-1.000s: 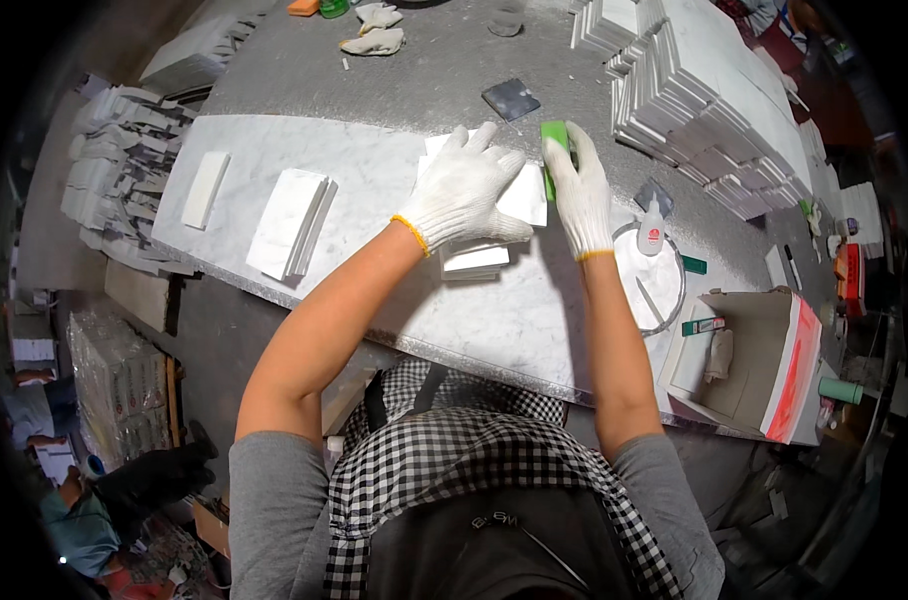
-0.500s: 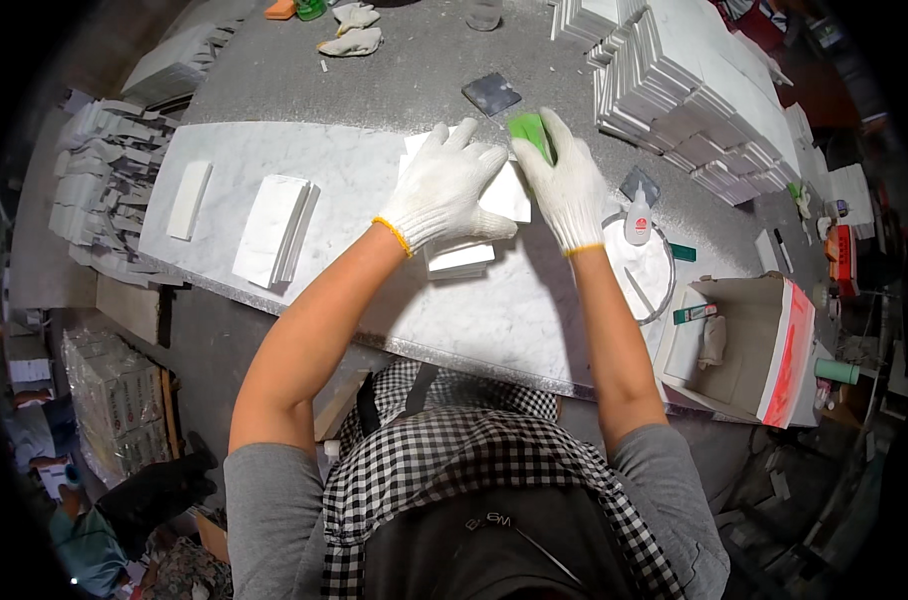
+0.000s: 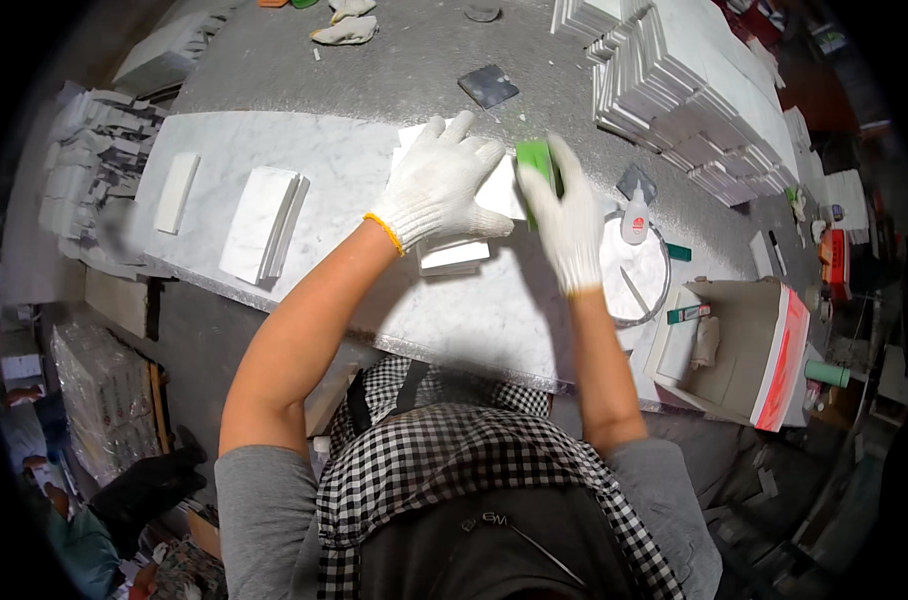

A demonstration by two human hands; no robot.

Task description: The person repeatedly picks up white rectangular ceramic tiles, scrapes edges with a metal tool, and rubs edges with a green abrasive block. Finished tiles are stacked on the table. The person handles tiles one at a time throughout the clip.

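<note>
My left hand point(image 3: 439, 180), in a white knit glove with a yellow cuff edge, lies flat with its fingers apart on a small stack of white tiles point(image 3: 454, 254). A bright green block point(image 3: 535, 157), perhaps a sanding block, is held between the thumb and fingers of my gloved right hand point(image 3: 571, 225), slightly blurred. The block is at the right edge of the stack; whether it touches the tiles I cannot tell. Under both hands is a white marble slab point(image 3: 374, 312). To the left on it lie a tile pile point(image 3: 258, 224) and a single narrow tile point(image 3: 177, 193).
Tall tile stacks point(image 3: 696, 95) stand at far right. Close to my right forearm are a round dish of white powder point(image 3: 642, 275), a squeeze bottle point(image 3: 635, 217) and an open cardboard box point(image 3: 739, 340). A dark square piece point(image 3: 488, 86) and spare gloves point(image 3: 345, 31) lie farther back.
My right hand has come a little toward me with the green block, along the right edge of the stack. My left hand stays spread on the tiles. The whole view has shifted slightly.
</note>
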